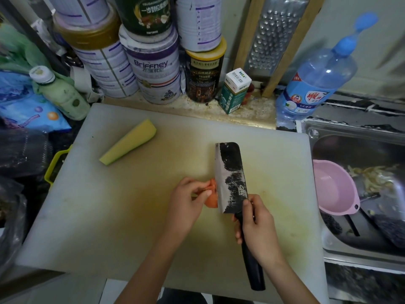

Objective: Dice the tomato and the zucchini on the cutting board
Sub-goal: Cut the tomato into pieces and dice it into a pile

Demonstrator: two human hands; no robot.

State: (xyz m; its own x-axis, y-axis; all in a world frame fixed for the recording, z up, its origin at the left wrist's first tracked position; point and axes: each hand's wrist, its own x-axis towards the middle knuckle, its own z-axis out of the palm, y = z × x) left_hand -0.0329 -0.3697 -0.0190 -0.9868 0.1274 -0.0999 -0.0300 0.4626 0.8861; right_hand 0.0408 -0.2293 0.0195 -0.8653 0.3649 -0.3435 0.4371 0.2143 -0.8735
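Reddish tomato (212,203), perhaps halved, against scuffed cleaver (231,178)

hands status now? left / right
Left hand: fingers curled, pinching the tomato on the cutting board.
Right hand: gripping the cleaver by its handle.

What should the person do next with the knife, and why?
Probably press the knife down through the tomato. Its blade stands at the tomato's right side, the left hand pinches the tomato steady, and the right hand grips the handle. The zucchini lies apart, not yet diced, so it can wait.
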